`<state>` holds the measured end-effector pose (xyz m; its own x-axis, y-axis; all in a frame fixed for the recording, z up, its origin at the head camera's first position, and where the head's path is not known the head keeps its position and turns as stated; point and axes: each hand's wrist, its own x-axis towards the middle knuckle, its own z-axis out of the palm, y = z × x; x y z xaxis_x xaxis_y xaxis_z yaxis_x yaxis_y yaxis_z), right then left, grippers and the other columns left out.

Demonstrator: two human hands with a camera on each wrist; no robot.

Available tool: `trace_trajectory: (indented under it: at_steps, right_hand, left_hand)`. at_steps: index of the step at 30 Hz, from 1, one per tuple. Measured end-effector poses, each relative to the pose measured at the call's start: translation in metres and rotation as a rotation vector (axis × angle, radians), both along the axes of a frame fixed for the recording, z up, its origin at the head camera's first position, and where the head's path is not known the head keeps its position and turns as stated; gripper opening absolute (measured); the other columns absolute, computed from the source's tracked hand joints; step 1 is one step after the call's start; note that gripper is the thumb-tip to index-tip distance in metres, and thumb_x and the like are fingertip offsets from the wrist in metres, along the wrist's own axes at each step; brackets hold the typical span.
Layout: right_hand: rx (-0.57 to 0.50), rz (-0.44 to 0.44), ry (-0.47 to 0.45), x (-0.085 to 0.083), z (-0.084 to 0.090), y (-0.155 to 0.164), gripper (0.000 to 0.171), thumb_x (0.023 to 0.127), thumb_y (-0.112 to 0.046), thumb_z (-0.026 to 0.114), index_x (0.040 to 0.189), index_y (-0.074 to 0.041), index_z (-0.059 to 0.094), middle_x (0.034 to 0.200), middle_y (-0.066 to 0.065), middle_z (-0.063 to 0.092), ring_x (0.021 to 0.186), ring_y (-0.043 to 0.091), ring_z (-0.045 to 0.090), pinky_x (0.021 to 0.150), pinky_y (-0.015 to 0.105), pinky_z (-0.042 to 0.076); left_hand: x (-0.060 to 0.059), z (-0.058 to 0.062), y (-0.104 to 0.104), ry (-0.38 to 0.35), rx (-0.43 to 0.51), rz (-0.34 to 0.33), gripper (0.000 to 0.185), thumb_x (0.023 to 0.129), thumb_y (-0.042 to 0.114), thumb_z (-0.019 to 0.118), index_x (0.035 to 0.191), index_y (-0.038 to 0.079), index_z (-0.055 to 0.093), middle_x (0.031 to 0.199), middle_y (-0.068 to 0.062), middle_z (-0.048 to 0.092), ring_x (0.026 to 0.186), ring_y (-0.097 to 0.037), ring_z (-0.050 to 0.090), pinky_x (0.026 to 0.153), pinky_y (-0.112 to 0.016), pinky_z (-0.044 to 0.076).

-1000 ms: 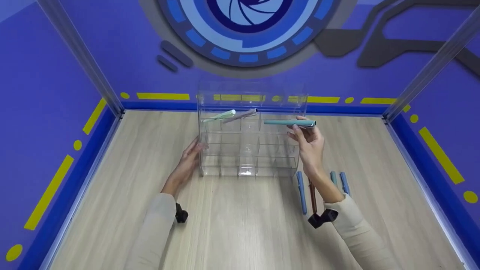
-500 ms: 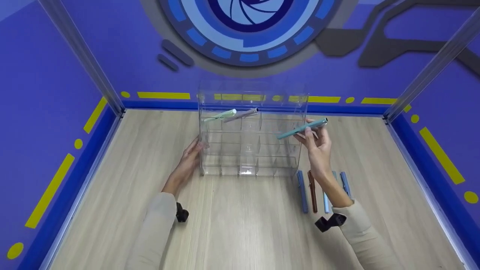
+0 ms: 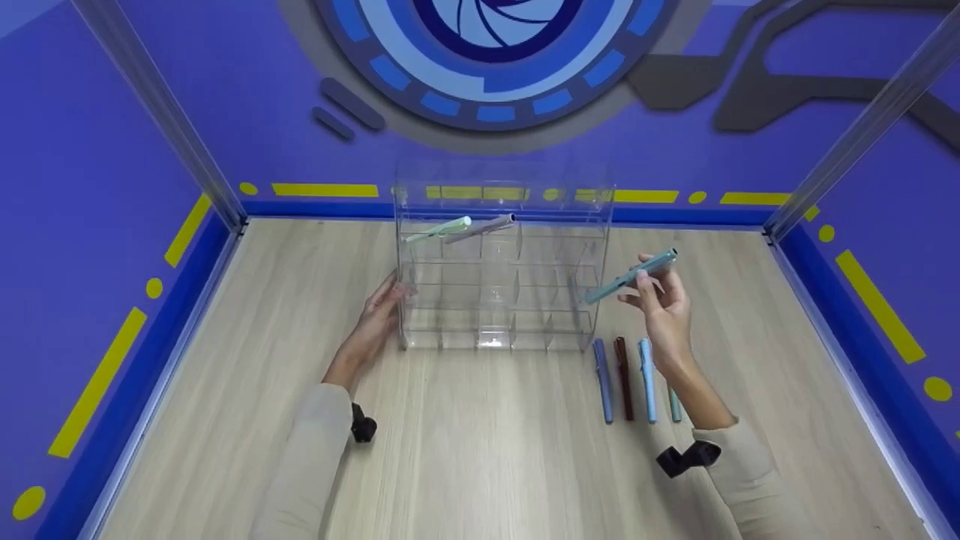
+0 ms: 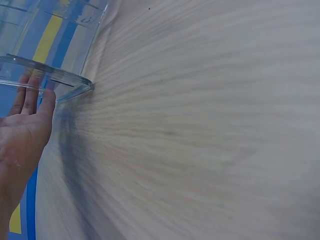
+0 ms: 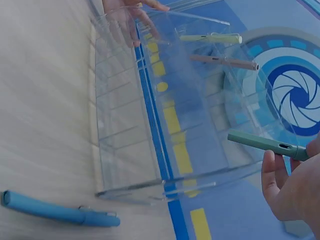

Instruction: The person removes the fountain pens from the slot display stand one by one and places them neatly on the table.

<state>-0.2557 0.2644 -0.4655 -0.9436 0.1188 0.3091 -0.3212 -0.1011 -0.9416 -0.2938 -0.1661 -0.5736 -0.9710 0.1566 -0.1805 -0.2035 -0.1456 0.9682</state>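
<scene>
Pens are going into a clear acrylic organiser (image 3: pixel 499 285) that stands upright near the back of the wooden table (image 3: pixel 480 450), and the step in hand looks like carrying one more pen to a compartment. The right hand (image 3: pixel 664 311) pinches a teal pen (image 3: pixel 631 276) between thumb and fingertips, holding it tilted in the air just beside the organiser's right wall, its lower end pointing at that wall. The left hand (image 3: pixel 379 319) lies flat against the organiser's left side, fingers straight and together, steadying it; the left wrist view shows those fingers (image 4: pixel 31 102) touching the clear edge. A pale green pen (image 3: pixel 439 230) and a grey-brown pen (image 3: pixel 480 229) already rest in the top row. My judgement is that the next move calls for levelling the teal pen and aiming its tip at an open cell from the front, while the left hand holds the organiser so it does not slide. On the table by the right forearm lie a blue pen (image 3: pixel 602 379), a dark red pen (image 3: pixel 624 375) and a light blue pen (image 3: pixel 646 379); a fourth, probably green, is mostly hidden behind the wrist. The organiser's inner dividers are hard to trace through the clear plastic, so I cannot tell which cell the teal pen lines up with.
</scene>
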Motion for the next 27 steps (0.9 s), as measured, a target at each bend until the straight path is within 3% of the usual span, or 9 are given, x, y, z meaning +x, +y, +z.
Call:
trace_trajectory:
  at_steps: [18,27]
  right_hand:
    - [0.057,-0.127,-0.135,0.009,-0.020,0.029,0.039,0.107,-0.016,0.053,0.143,-0.001,0.054,0.104,-0.001,0.062,0.094,0.009,0.067,0.078,0.022,0.059]
    - [0.102,-0.152,-0.219,0.019,-0.024,0.042,0.035,0.107,-0.021,0.054,0.138,-0.005,0.058,0.102,-0.003,0.060,0.090,0.008,0.065,0.080,0.022,0.060]
  left_hand:
    - [0.000,-0.001,0.000,-0.001,-0.038,-0.016,0.073,0.106,0.054,0.046,0.166,0.025,0.014,0.169,-0.009,0.026,0.157,-0.030,0.026,0.128,-0.049,0.024]
    - [-0.001,0.000,0.000,-0.008,-0.012,-0.024,0.069,0.109,0.049,0.042,0.166,0.023,0.012,0.171,-0.012,0.019,0.156,-0.037,0.025,0.128,-0.053,0.022]
